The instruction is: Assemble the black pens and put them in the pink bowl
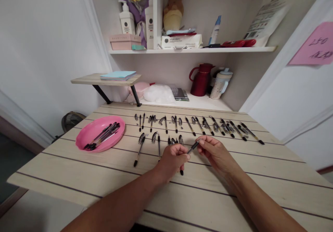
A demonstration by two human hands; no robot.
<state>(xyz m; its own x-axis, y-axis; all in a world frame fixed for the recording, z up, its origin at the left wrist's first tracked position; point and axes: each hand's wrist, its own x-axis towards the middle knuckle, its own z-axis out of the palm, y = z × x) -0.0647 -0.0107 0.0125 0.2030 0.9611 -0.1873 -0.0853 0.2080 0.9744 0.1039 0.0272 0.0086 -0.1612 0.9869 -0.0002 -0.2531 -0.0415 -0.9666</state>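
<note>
Between my hands, above the front middle of the table, is a dark pen [193, 147], tilted up to the right. My left hand [173, 158] is closed around its lower end. The fingertips of my right hand [212, 150] pinch its upper end. Beyond them lies a row of black pens with clear barrels [165, 124], with loose caps [180, 121] and small parts beside them. Nearer on the left are another pen [139, 152] and a cap [154, 137]. My left hand partly covers several pens and caps under it.
A pink oval tray [78, 140] at the left holds several pens [104, 136]. Behind stands a small raised shelf [85, 79] with blue paper [118, 75]. A red jug [201, 81] and a tumbler [220, 84] stand at the back, below a loaded wall shelf [213, 49].
</note>
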